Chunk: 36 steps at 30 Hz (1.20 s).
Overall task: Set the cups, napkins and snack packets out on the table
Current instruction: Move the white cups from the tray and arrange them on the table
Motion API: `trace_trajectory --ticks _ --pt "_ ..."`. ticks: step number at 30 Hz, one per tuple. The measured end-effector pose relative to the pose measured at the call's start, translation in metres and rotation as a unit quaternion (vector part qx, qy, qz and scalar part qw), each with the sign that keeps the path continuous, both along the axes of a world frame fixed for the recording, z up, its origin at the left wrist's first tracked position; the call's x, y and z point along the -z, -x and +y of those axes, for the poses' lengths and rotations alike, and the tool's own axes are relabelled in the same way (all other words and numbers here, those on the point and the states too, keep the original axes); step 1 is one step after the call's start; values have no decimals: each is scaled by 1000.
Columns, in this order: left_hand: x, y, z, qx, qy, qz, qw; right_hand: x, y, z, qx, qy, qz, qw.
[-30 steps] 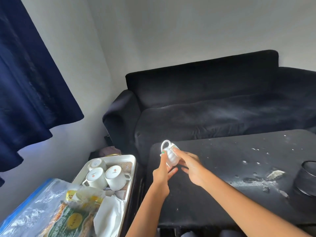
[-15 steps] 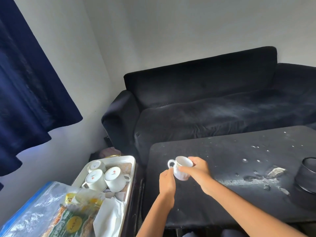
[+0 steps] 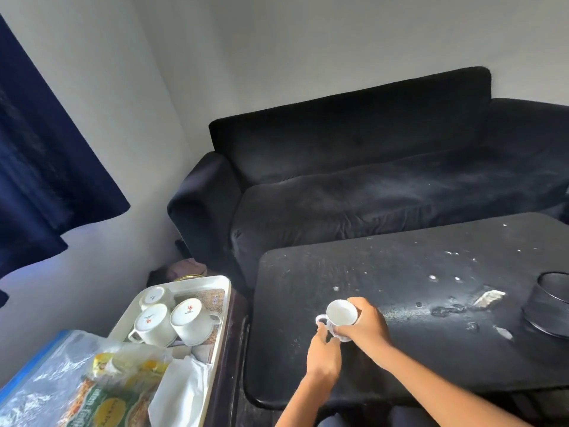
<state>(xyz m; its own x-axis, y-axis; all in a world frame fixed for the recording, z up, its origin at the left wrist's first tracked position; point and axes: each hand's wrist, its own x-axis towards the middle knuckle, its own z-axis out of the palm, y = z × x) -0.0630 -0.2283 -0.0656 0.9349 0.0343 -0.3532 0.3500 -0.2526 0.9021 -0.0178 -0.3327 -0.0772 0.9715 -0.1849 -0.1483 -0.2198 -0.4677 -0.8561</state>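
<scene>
In the head view, a white teacup stands mouth-up low over the near left part of the dark tabletop; whether its base already touches cannot be told. The right hand wraps its fingers round the cup's body, while the left hand pinches at the cup's handle with its fingers.

The step in hand looks like setting down the first cup. Three more cups lie upturned on the white tray left of the tabletop, with white napkins and a green snack packet nearer the person, none yet set out.

Next, the person would likely seat the cup flat, let go with both hands, and reach left to the tray.
</scene>
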Motion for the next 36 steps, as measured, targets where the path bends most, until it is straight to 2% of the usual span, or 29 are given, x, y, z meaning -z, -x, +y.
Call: trace_trajectory --ticks 3,11,21,25,29,36 --pt "8 -2 -8 18 -6 -6 1000 7 -3 1 3 6 -2 1000" --pt "20 -11 -12 53 -37 43 997 16 -12 4 6 11 -11 1000" --pt "22 -16 -10 66 -23 58 996 18 -20 3 -2 27 -3 1000" --pt "24 -11 -5 43 -60 32 997 15 -16 2 -23 40 13 999" --pt "18 -4 7 32 -62 36 997 6 -9 4 8 68 16 998" --pt "-1 4 41 -14 -92 -33 995 -24 -5 28 66 117 -69 989"
